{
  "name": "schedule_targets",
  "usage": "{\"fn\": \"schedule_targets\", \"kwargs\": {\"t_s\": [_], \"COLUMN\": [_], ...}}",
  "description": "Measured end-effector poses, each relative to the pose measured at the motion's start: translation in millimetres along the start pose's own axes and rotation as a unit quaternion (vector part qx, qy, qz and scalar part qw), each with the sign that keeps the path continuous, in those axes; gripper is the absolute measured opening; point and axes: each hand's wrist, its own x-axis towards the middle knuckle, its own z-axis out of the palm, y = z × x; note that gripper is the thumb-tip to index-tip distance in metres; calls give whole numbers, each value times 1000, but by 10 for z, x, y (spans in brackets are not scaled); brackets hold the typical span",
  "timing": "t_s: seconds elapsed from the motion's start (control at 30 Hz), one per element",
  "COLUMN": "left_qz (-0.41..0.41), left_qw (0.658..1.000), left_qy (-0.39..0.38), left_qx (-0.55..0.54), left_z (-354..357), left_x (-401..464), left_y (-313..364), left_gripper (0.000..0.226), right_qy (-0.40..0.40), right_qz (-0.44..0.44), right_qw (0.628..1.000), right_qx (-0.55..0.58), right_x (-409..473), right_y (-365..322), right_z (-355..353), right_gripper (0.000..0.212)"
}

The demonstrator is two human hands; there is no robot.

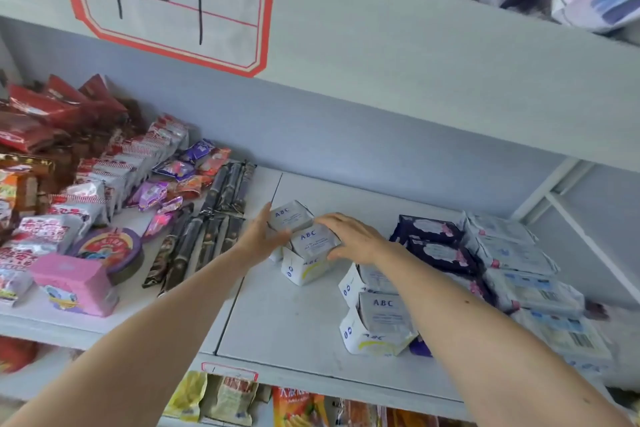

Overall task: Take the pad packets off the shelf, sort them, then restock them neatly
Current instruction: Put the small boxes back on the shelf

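Shelf (298,319): pale grey-white board, bluish-grey back panel.
Label (173,7), upper left of frame: white paper, red-orange border, thin red rules, black strokes.
ABC packets (313,243), centre: silver-grey tops with blue lettering, white sides with yellow arc and blue marks.
Dark packets (429,229), right of centre: navy-purple with white and pink patches.
Pale packets (512,253), far right: white-grey with light blue print and pink corner marks.
Pink box (78,282), lower left: pink, cartoon print.
Round tin (110,248), lower left: purple rim, red-yellow face.
Stick packs (207,225), left of centre: black-brown, glossy.
Snack bags (55,107), upper left: red.
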Motion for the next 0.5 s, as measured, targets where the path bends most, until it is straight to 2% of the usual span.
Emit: {"fn": "schedule_targets", "kwargs": {"t_s": [0.1,0.13,0.2,0.3,0.37,0.5], "left_qz": [-12,-21,-38,-42,-27,-30], "left_qw": [999,998,995,991,988,986], "left_qy": [19,38,68,90,103,109], "left_qx": [-31,-44,-64,-94,-116,-125], "left_z": [31,52,142,324,404,482], "left_x": [14,44,-18,-157,-147,147], "left_y": [-76,-132,-131,-81,-100,-303], "left_gripper": [94,90,65,37,44,82], "right_qy": [5,1,-18,-50,-60,-50], "right_qz": [13,19,20,22,16,13], "right_qw": [999,997,995,995,997,997], "right_qx": [53,72,91,84,52,53], "right_x": [26,42,84,172,242,298], "right_y": [19,14,-21,-115,-169,-203], "right_z": [-76,-103,-138,-93,-17,46], "right_gripper": [92,94,91,71,61,58]}}
